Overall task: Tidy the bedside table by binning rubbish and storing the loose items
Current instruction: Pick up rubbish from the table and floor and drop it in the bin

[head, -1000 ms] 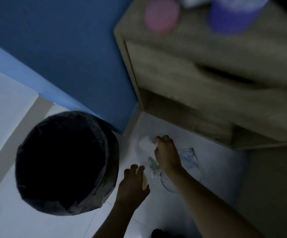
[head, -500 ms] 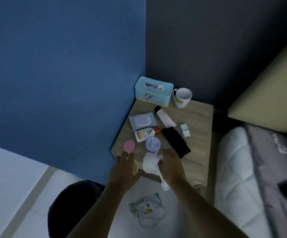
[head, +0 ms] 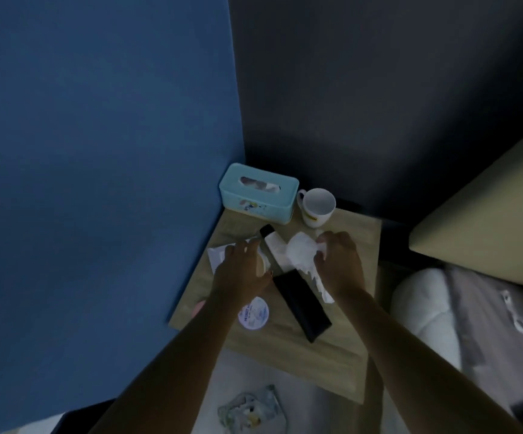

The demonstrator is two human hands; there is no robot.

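Observation:
The wooden bedside table (head: 285, 349) stands in the corner of the room. Over its middle, my right hand (head: 341, 264) is closed on a crumpled white tissue (head: 301, 252). My left hand (head: 241, 270) hovers over the table's left side, curled around a small pale object (head: 261, 265) that I cannot identify. Under the hands lie a white tube with a black cap (head: 272, 241), a white flat pack (head: 218, 255), a long black case (head: 301, 303) and a round blue-and-white jar (head: 253, 313). A pink lid (head: 198, 306) peeks out beside my left forearm.
A teal tissue box (head: 258, 195) and a white mug (head: 318, 206) stand at the table's back edge. A crumpled clear wrapper (head: 251, 408) lies on the floor below. The dark bin (head: 75, 421) shows at bottom left, the bed and pillow (head: 423, 308) at right.
Both hands have risen from the floor by the bin to above the tabletop, the right carrying the white tissue. The view has swung up from the floor to the table.

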